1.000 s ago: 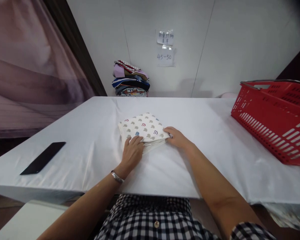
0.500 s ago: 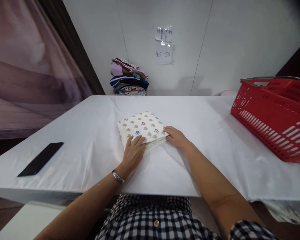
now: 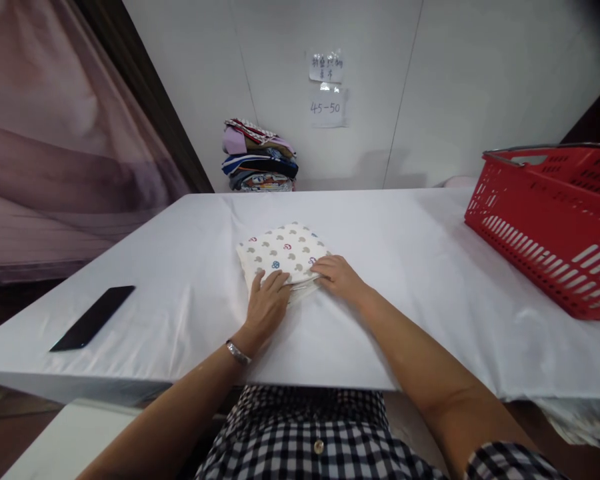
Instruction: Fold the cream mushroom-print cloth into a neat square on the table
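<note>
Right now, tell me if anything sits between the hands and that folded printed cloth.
Nothing visible does. The left hand lies flat on the folded cloth at its near edge, and the right hand touches its near right corner on the white table.

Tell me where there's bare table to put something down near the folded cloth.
Bare white table lies between the folded cloth and the red basket, and between the cloth and the black phone. It is crowded at the cloth's near edge, where the left hand and right hand rest.
</note>
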`<state>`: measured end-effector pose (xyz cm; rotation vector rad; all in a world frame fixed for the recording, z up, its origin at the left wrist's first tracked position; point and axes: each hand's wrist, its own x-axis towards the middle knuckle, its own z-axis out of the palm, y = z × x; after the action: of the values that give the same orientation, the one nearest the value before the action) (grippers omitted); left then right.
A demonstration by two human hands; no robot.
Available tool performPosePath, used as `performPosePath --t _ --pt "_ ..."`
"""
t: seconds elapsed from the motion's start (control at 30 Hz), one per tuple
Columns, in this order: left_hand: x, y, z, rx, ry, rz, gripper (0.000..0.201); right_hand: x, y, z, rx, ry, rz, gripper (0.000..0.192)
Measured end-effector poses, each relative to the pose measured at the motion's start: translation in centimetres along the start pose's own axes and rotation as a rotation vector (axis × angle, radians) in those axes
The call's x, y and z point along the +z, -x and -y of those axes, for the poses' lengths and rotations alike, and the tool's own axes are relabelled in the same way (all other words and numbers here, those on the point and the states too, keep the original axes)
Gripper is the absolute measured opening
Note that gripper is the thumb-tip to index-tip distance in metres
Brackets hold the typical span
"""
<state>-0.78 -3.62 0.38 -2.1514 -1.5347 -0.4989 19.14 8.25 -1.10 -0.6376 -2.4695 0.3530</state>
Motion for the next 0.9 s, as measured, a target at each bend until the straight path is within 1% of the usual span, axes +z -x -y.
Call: performPosePath --t 0.1,0.23,0.3,0.4,0.47,0.6,0.67,0.73,0.83,0.9 --pt "-0.3 0.0 -0.2 0.008 0.003 0.025 0.022 0.1 0.0 0.1 0.020 0.009 -0.002 0.022" --pt "-0.9 -0.3 -0.2 -0.019 0.042 0.076 0.021 0.3 -0.1 0.0 0.030 0.015 0.010 0.021" --pt "-1.1 -0.5 -0.1 -0.018 0.038 0.085 0.022 0.2 -0.1 0.0 0.029 0.006 0.028 0.022" --pt "-1.3 -0.8 0.0 -0.014 0.031 0.066 0.021 -0.1 0.0 0.2 0.026 -0.030 0.032 0.030" --pt "-1.3 -0.8 0.0 -0.026 0.051 0.050 0.020 -0.2 0.1 0.5 0.030 -0.056 0.016 0.034" --pt "-1.4 -0.9 0.4 -0.070 0.154 0.034 0.019 0.1 0.1 0.6 0.024 -0.064 -0.041 0.026" --pt "-1.6 -1.0 0.7 -0.090 0.195 0.041 0.017 0.4 0.1 0.5 0.014 -0.047 -0.074 0.025" --pt "-1.9 -1.3 1.0 -0.114 0.180 0.079 0.016 0.8 0.1 0.3 0.005 -0.025 -0.099 0.026" --pt "-2.5 -2.1 1.5 -0.176 0.078 0.166 0.016 1.0 0.0 0.5 -0.001 0.010 -0.127 0.028" --pt "-2.8 -3.0 2.0 -0.172 0.024 0.175 0.017 1.0 -0.3 0.9 0.000 0.023 -0.135 0.030"
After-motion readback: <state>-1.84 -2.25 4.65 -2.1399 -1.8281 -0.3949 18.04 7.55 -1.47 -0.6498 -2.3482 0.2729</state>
